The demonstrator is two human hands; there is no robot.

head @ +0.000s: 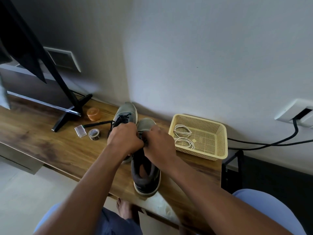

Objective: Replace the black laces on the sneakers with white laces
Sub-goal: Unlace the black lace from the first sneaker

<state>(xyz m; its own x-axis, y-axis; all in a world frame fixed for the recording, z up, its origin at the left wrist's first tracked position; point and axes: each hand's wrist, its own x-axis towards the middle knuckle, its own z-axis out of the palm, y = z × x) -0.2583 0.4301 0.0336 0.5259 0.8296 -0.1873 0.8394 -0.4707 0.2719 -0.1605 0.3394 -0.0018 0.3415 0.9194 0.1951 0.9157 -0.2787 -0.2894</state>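
Both hands, left hand (124,139) and right hand (158,143), curl together on the black laces (122,118) of the near sneaker (146,175); exact grip hidden. Far sneaker (126,111) just behind. White laces (183,135) in yellow basket (218,143). Tape roll (93,134), orange tub (93,113), TV stand (67,114) left, on the wooden table (50,141).

You have no legible text, label, brand, number or sign in this view. The patterned tape roll (93,134) at nine o'clock of your hands carries markings too small to read.
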